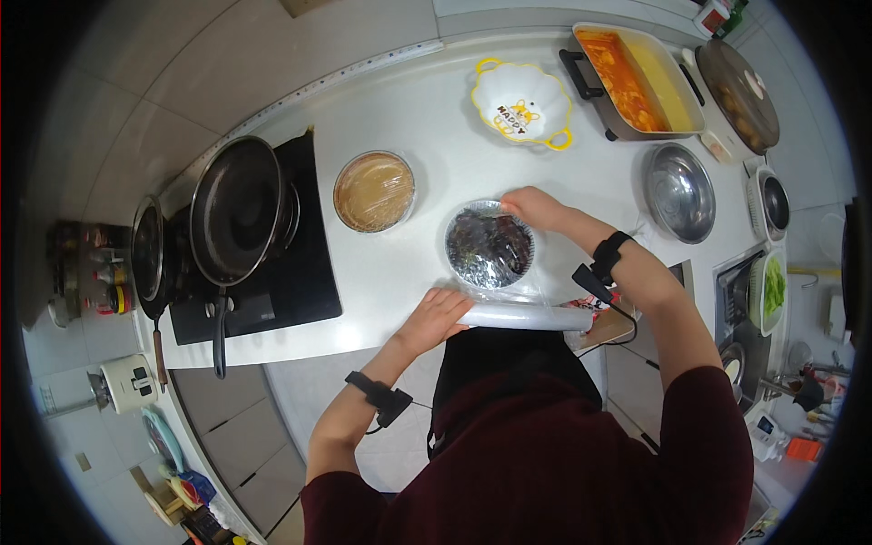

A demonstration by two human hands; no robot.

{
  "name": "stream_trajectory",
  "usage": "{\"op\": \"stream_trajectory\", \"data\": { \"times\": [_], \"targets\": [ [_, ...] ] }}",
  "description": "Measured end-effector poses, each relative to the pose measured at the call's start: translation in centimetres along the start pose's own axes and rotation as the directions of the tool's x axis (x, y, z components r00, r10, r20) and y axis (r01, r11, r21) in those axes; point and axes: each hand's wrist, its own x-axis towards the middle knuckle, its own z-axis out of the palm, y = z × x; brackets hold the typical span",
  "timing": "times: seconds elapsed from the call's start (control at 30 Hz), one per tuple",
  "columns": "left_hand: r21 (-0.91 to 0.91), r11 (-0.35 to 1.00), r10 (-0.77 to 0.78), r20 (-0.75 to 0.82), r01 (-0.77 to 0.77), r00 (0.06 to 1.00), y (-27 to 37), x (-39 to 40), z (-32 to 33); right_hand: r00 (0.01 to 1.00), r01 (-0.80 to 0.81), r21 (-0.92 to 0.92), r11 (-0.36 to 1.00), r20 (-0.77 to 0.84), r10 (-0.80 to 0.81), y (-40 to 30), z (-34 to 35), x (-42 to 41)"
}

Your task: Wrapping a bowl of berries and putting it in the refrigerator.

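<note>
My left hand (pixel 437 317) grips the left end of a roll of clear plastic wrap (pixel 528 317) at the counter's front edge. Film runs from the roll over a round bowl with a ribbed rim (pixel 490 244), which holds dark food. At the bowl's upper right rim, my right hand (pixel 533 208) pinches the film, fingers closed on it. Left of this bowl stands another round bowl covered with clinging film (pixel 374 191), light brown inside. A white scalloped bowl with yellow handles (pixel 522 102) sits behind them.
On the left, a frying pan (pixel 236 211) rests on a black cooktop (pixel 300 272), handle over the front edge. A divided hot pot (pixel 637 82) with red and yellow broth stands at back right. A steel bowl (pixel 680 193) lies right of my right forearm, near the sink (pixel 737 300).
</note>
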Motion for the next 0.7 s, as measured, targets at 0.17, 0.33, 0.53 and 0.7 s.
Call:
{"op": "stream_trajectory", "data": {
  "times": [0.17, 0.33, 0.53, 0.7],
  "targets": [
    [-0.066, 0.998, 0.014, -0.008, -0.015, 1.0, 0.9, 0.3, -0.5, 0.998, 0.06, -0.181, 0.982, 0.02, -0.058, -1.2, 0.1, 0.6],
    [-0.029, 1.0, 0.001, -0.03, -0.002, 1.0, 1.7, -0.1, -0.8, 0.999, 0.043, -0.254, 0.966, 0.04, -0.034, -2.7, 0.5, 0.1],
    [0.05, 0.999, 0.025, -0.059, -0.022, 0.998, 1.4, -1.6, -0.2, 0.997, -0.07, -0.303, 0.95, 0.001, 0.074, -4.8, 1.3, -1.5],
    [0.051, 0.999, 0.006, -0.078, -0.002, 0.997, 0.6, -2.8, 0.3, 0.946, 0.188, -0.342, 0.921, -0.188, -0.263, -10.0, 1.0, -6.1]
  ]
}}
